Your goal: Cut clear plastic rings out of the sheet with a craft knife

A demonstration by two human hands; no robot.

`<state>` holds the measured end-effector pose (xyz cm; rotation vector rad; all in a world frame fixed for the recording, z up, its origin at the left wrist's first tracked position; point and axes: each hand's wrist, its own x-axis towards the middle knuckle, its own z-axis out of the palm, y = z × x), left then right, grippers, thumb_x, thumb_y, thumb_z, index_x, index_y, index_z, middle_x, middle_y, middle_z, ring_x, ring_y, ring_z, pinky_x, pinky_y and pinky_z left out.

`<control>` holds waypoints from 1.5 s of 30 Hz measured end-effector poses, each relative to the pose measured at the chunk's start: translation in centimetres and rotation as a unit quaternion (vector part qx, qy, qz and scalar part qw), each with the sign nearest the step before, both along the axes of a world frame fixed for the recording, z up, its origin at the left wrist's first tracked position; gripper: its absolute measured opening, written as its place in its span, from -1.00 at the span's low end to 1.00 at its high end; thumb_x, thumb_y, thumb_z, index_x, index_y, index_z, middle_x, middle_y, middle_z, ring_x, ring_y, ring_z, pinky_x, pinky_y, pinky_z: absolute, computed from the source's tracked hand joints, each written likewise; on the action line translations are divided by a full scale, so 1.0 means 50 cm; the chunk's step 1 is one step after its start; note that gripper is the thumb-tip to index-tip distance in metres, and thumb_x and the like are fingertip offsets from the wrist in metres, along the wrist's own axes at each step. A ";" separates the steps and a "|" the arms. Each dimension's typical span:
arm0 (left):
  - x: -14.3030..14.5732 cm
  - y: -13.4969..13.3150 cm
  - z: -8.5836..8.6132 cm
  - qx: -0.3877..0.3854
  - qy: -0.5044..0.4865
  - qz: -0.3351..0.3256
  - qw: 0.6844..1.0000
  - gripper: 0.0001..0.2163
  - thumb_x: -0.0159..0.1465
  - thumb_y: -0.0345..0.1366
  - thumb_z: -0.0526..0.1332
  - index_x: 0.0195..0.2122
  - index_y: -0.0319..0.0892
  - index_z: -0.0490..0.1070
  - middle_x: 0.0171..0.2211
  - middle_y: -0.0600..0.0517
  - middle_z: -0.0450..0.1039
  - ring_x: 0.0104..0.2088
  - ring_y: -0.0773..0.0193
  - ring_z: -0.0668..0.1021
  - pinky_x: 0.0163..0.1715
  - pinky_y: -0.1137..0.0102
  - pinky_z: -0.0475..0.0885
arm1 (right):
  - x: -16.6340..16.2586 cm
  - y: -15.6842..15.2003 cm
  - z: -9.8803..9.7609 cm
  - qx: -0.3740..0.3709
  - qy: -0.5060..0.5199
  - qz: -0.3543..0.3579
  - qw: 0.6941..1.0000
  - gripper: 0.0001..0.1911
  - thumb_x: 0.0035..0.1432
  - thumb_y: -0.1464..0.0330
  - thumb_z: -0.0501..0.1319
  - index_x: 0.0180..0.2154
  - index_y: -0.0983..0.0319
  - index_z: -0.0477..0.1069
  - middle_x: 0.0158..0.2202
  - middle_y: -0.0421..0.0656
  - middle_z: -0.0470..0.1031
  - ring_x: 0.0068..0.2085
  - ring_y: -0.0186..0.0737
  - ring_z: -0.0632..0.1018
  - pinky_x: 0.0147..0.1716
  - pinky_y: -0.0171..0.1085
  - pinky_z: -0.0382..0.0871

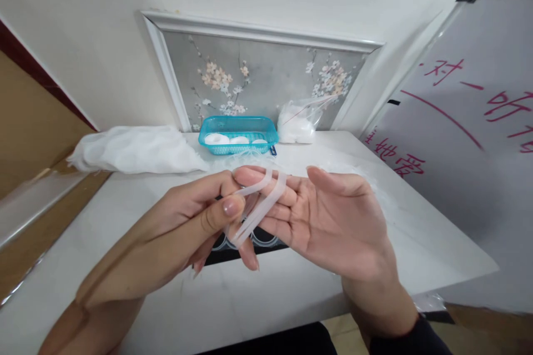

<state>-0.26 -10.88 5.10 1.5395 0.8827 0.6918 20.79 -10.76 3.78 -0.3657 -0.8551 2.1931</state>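
Translucent strip (263,209): likely light, bendy, slick; grip by the edges. Left hand (200,227) pinches it; right hand (333,224), fingers extended, far side.

Handwritten Chinese characters in magenta-red ink slant across a whiteboard (478,222) at right. The upper line (472,86) reads "对一听", with further strokes after it running off the edge of the view, too incomplete to make out. Beneath it sweeps a long curved stroke (443,119) in the same color. Lower on the board, smaller writing (395,156) reads "她爱", preceded by a mark too cramped to decipher. A small dark-blue item (273,150) on the tabletop bears pale markings, too tiny to read.
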 end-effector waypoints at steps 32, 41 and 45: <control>0.036 -0.017 -0.034 0.073 -0.117 0.125 0.982 -0.64 0.40 -0.01 0.15 -0.45 -0.13 0.26 -0.64 0.16 0.44 -0.79 0.54 0.10 -0.81 0.62 0.11 | 0.011 0.005 0.006 0.042 -0.049 -0.019 0.998 -0.53 0.29 0.06 0.06 0.02 0.21 0.48 0.19 -0.14 0.49 0.32 -0.09 0.36 0.36 -0.01 0.14; 0.004 0.012 -0.044 0.085 -0.124 0.019 0.988 -0.67 0.42 0.00 0.12 -0.40 -0.10 0.31 -0.66 0.19 0.42 -0.81 0.52 0.21 -0.78 0.60 0.34 | 0.012 0.007 0.004 0.062 -0.050 -0.013 0.997 -0.52 0.31 0.03 0.02 0.00 0.18 0.49 0.20 -0.15 0.48 0.30 -0.10 0.39 0.33 -0.01 0.20; 0.006 0.013 -0.047 0.087 -0.129 0.015 0.988 -0.65 0.42 0.01 0.11 -0.41 -0.11 0.29 -0.65 0.19 0.43 -0.82 0.52 0.21 -0.78 0.60 0.33 | 0.013 0.009 0.001 0.072 -0.046 -0.019 0.996 -0.51 0.31 0.02 0.02 -0.01 0.18 0.50 0.19 -0.14 0.49 0.29 -0.08 0.41 0.31 -0.01 0.24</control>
